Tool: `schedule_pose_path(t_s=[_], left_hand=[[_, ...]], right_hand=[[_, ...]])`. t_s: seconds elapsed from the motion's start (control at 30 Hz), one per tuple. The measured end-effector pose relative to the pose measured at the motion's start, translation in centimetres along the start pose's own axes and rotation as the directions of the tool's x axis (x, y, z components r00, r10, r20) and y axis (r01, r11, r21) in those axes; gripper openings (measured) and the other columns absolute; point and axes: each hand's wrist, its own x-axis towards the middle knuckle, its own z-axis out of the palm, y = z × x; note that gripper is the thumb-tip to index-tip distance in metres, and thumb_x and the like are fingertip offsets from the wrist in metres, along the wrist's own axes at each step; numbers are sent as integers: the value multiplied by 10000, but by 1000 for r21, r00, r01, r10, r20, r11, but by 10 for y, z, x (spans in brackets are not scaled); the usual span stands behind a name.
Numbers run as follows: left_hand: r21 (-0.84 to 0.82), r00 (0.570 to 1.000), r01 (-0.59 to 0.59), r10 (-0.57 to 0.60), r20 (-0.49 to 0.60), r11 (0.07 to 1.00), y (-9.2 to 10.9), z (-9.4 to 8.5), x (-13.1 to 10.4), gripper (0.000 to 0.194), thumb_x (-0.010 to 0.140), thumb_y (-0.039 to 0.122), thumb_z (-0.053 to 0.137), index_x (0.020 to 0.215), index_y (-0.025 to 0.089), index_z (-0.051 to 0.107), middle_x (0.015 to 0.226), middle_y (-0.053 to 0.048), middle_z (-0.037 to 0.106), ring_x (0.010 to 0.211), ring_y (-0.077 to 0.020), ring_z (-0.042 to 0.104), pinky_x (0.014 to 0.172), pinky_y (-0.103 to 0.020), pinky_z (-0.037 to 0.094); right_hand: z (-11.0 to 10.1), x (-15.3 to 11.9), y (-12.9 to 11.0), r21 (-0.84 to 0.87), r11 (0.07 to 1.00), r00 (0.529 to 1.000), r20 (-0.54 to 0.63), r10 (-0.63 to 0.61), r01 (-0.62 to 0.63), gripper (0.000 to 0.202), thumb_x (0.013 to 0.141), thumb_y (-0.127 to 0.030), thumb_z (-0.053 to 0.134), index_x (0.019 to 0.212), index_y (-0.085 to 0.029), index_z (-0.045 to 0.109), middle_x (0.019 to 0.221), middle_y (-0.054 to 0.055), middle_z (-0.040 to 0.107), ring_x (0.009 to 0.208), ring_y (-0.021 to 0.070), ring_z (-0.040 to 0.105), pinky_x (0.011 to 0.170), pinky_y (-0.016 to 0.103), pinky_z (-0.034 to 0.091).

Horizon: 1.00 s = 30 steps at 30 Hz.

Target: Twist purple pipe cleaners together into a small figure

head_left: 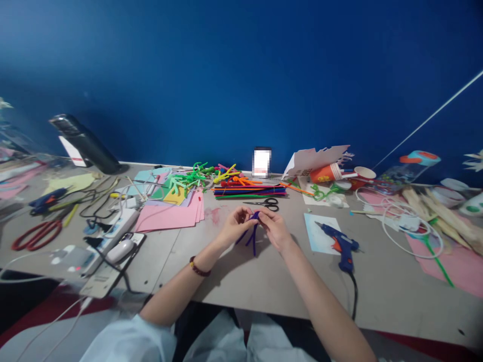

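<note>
Both hands meet above the middle of the grey table (pixel 234 281), pinching a purple pipe-cleaner piece (pixel 253 235) between them. My left hand (pixel 237 225) grips its upper left side, and my right hand (pixel 274 229) holds the top right. Several purple strands hang down below the fingers. Just beyond the hands lie black-handled scissors (pixel 270 204), and behind those a bundle of coloured pipe cleaners (pixel 249 192). A blue glue gun (pixel 339 244) rests right of my right hand, partly on a light blue and white sheet (pixel 315 241).
Pink paper (pixel 169 216), green bent pipe cleaners (pixel 181 182), a power strip (pixel 121 226), a phone (pixel 101 281) with a mouse on it, and red-handled scissors (pixel 37 235) lie left. A black bottle (pixel 88 146) leans at the blue wall. Paper cups (pixel 326 173) and white cables (pixel 388 221) are right.
</note>
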Motion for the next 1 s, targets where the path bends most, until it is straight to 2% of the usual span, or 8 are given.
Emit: schedule_pose_path(t_s=[0.1,0.2,0.3,0.43,0.6,0.77,1.0], left_hand=[[237,984,-154,169,-47,959,0,1,-3,295,681,314,711,770,178,465,690,42,455,626,-83,428,598,-215,364],[380,965,-248,264,10,891,2,3,-7,206,744,289,647,758,178,473,743,16,503,682,-100,462,656,-232,391],[445,965,-236,262,3,864,0,5,-9,120,799,280,573,795,174,518,751,-2,542,688,-112,491,665,-244,410],[525,955,-234,294,-34,819,-6,3,-10,116,802,292,566,811,177,551,759,-16,585,713,-133,534,683,-262,430],[573,954,-261,298,30,777,-5,2,-10,109,816,279,541,837,180,579,807,-36,626,775,-154,570,736,-282,439],[601,961,-261,260,89,756,-3,1,-9,141,843,300,511,808,180,578,820,-47,643,806,-170,580,770,-296,424],[667,900,-415,386,202,619,-9,-2,-6,129,863,250,491,807,194,594,869,-60,683,832,-176,607,799,-325,380]], right_hand=[[1,-1,-2,53,995,996,-44,82,-80,280,572,-413,781,767,-222,719,694,-8,635,618,114,526,613,261,419],[1,-1,-1,97,989,992,-60,113,-107,305,549,-415,789,758,-210,706,647,-12,628,584,108,517,575,254,403],[1,1,1,97,992,993,-74,88,-80,301,552,-416,785,745,-203,698,641,-12,619,567,101,502,559,251,390],[0,3,2,34,999,995,-96,31,-28,297,563,-426,772,742,-202,697,582,-28,568,511,84,436,526,249,355],[0,3,2,-11,1000,992,-128,-13,12,311,570,-449,754,741,-197,693,578,-22,556,516,90,422,513,246,340],[-1,4,2,17,1000,989,-145,-11,14,305,574,-444,754,743,-199,687,582,-26,554,524,89,424,527,246,337],[1,3,2,96,995,990,-133,40,-27,328,544,-449,778,713,-199,649,594,-34,545,537,93,440,546,256,362]])
